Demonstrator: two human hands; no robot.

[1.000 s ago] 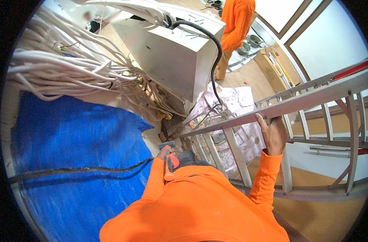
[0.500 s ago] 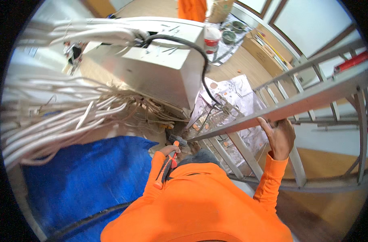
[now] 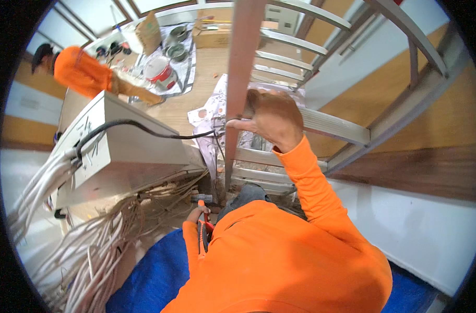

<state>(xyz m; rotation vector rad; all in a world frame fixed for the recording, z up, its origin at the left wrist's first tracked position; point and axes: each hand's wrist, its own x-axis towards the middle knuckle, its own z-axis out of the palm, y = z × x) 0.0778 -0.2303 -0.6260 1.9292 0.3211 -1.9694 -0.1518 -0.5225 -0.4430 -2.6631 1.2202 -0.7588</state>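
Observation:
My left hand (image 3: 198,213) is closed around the orange-and-black handle of a hammer (image 3: 202,198), whose grey head points away from me, low beside my body. Up ahead, my right hand (image 3: 277,119) grips the side rail of an aluminium ladder (image 3: 240,62), thumb on the near face. The ladder stands close in front of me, its rungs running off to the right of that rail. Below it, rubble and a paint-spotted sheet (image 3: 209,112) cover part of the floor.
To my left sit a white metal cabinet (image 3: 144,151) with a black cable (image 3: 139,125) and bundles of white cables (image 3: 102,255). Blue sheeting (image 3: 152,276) lies beneath. A person in orange (image 3: 84,70) bends over beyond, near a red-and-white bucket (image 3: 158,72) and a cardboard box (image 3: 212,35).
My view has turned right, so the cabinet and cables sit further left and the ladder rail looks steeper. The other person shows more fully. Both hands keep their grips.

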